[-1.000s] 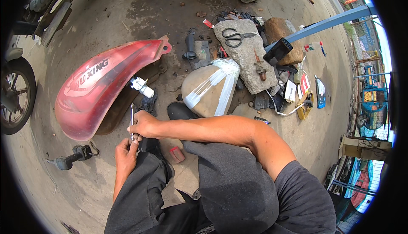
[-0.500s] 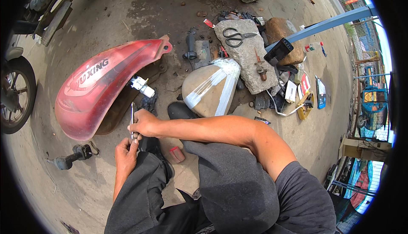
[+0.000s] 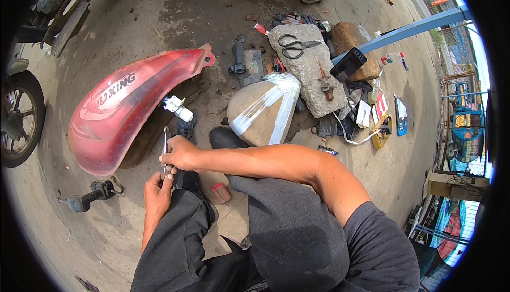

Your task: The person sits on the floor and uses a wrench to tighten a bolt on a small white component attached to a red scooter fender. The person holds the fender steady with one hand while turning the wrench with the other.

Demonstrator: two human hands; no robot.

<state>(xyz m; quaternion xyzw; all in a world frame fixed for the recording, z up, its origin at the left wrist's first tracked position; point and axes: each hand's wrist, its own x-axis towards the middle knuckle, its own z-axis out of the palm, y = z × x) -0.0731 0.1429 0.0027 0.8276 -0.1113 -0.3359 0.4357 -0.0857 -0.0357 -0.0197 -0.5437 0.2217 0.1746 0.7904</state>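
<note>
Across my lap reaches my right arm, and my right hand [image 3: 181,155] is closed around a slim silver rod-like tool [image 3: 165,134] that points upward past the fingers. Just below, my left hand [image 3: 157,191] is pinched at the tool's lower end; the small part between its fingertips is too hidden to name. A red motorcycle fuel tank [image 3: 125,101] lies on the ground left of my hands. At its inner edge, close above the tool's tip, sits a white plastic fitting [image 3: 178,108]. Beneath my right hand is my dark shoe and trouser leg.
A tape-patched rounded tan object [image 3: 257,109] lies ahead, beside a flat stone [image 3: 313,74] bearing black scissors [image 3: 296,46]. A cordless tool [image 3: 94,195] and a red cylinder [image 3: 221,192] rest nearby. A blue pole [image 3: 409,31] slants at right; a motorcycle wheel [image 3: 24,114] stands left.
</note>
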